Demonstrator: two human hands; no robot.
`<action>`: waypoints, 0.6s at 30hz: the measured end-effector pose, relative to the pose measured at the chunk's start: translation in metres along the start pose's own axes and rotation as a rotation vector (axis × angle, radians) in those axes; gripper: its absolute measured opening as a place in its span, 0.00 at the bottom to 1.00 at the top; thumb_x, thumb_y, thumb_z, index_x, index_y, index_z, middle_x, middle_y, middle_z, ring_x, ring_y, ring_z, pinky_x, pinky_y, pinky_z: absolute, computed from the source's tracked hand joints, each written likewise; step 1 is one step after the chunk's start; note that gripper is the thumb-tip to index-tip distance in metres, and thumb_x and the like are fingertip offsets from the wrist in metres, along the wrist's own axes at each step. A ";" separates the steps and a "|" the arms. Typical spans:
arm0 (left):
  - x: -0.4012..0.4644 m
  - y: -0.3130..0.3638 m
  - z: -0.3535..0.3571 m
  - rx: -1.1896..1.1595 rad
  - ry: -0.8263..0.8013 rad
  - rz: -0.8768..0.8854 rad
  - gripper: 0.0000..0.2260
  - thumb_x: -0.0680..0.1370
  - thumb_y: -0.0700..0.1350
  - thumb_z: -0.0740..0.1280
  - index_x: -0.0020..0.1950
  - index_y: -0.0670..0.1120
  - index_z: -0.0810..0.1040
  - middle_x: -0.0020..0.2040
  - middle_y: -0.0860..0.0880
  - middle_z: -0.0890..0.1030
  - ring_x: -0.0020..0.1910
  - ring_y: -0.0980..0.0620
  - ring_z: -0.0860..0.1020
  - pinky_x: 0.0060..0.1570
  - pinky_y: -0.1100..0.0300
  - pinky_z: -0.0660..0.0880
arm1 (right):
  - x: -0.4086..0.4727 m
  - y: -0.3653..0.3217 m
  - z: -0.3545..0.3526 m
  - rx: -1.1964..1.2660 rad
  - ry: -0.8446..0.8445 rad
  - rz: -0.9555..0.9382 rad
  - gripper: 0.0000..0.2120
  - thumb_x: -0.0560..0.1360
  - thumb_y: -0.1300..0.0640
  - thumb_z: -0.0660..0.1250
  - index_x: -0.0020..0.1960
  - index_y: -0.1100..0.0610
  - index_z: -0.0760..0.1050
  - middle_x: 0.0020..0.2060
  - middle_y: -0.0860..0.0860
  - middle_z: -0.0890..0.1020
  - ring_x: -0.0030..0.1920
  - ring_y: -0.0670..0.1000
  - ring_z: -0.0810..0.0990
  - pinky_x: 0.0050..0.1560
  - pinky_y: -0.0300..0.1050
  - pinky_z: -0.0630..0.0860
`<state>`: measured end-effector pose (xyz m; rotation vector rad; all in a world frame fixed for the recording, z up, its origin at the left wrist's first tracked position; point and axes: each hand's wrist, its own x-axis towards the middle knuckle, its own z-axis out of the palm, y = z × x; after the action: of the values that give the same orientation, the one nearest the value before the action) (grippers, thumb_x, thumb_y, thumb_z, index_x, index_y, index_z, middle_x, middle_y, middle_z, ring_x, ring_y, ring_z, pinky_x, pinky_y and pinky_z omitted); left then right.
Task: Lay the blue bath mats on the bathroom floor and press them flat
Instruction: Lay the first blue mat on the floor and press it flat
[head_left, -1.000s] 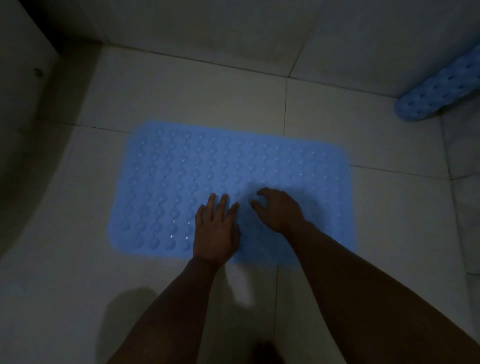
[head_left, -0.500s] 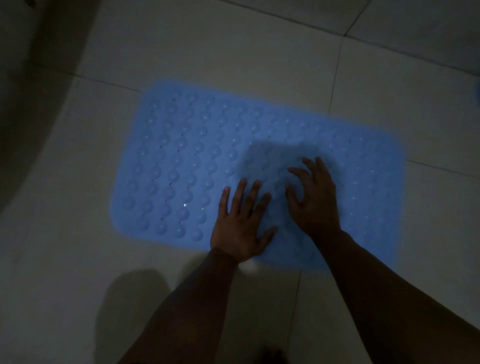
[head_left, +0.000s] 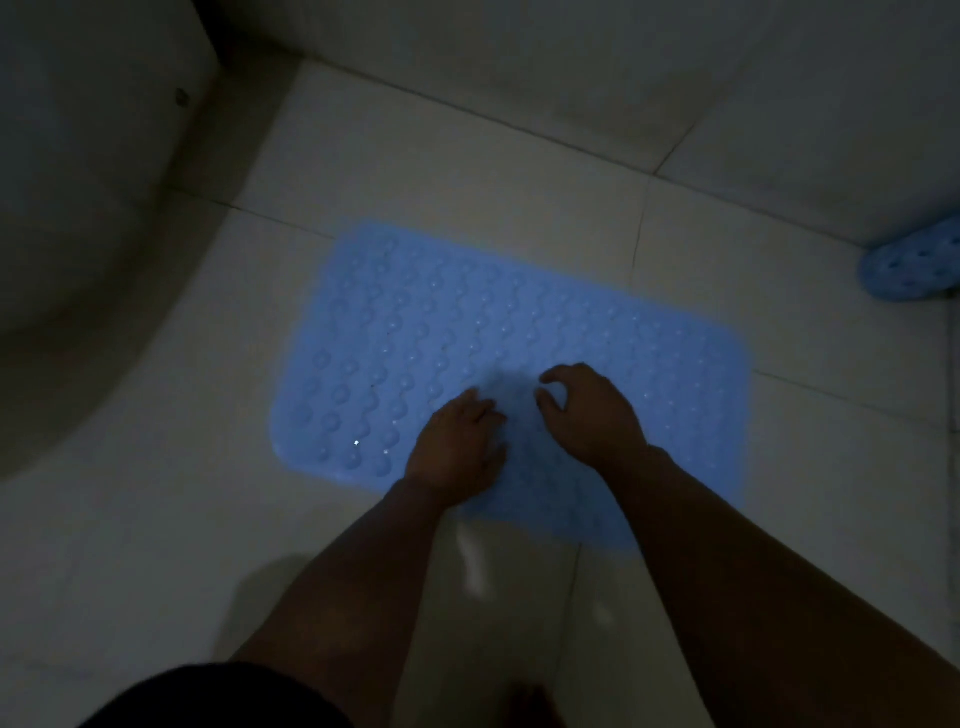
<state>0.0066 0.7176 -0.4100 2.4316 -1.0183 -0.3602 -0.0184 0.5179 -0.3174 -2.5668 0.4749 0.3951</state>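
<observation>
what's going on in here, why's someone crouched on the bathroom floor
A person is pressing a blue bath mat flat on the tiled floor. Both hands rest on its near edge: the left hand lies fairly flat, the right hand has its fingers bent. A second blue mat lies bunched at the right edge, not yet spread.

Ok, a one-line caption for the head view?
Both hands press a blue bath mat on the tiled floor; a second mat waits.

Left hand (head_left: 457, 447) and right hand (head_left: 592, 415) rest on the blue bath mat (head_left: 415, 332) lying on the tiled floor (head_left: 156, 519).
</observation>
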 end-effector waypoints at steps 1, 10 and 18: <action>-0.009 -0.009 -0.012 0.005 0.054 -0.028 0.20 0.76 0.54 0.63 0.60 0.44 0.83 0.63 0.42 0.82 0.69 0.35 0.76 0.64 0.40 0.76 | 0.001 -0.011 0.005 0.008 -0.015 -0.009 0.17 0.81 0.47 0.64 0.66 0.54 0.77 0.63 0.55 0.79 0.64 0.58 0.77 0.65 0.51 0.73; -0.091 -0.070 -0.059 0.191 0.211 -0.447 0.21 0.77 0.52 0.59 0.64 0.47 0.81 0.67 0.44 0.80 0.75 0.39 0.70 0.66 0.44 0.70 | 0.005 -0.107 0.142 -0.145 0.007 -0.233 0.32 0.78 0.44 0.55 0.76 0.61 0.67 0.76 0.64 0.67 0.78 0.65 0.63 0.72 0.67 0.67; -0.109 -0.088 -0.049 0.186 0.287 -0.546 0.21 0.79 0.54 0.62 0.68 0.48 0.79 0.71 0.45 0.77 0.78 0.41 0.66 0.70 0.44 0.67 | -0.004 -0.115 0.200 -0.262 0.169 -0.189 0.42 0.80 0.34 0.54 0.81 0.64 0.52 0.81 0.63 0.53 0.82 0.61 0.48 0.78 0.67 0.51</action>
<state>0.0044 0.8659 -0.4086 2.8027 -0.2658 -0.0841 -0.0137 0.7162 -0.4350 -2.8838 0.2486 0.1834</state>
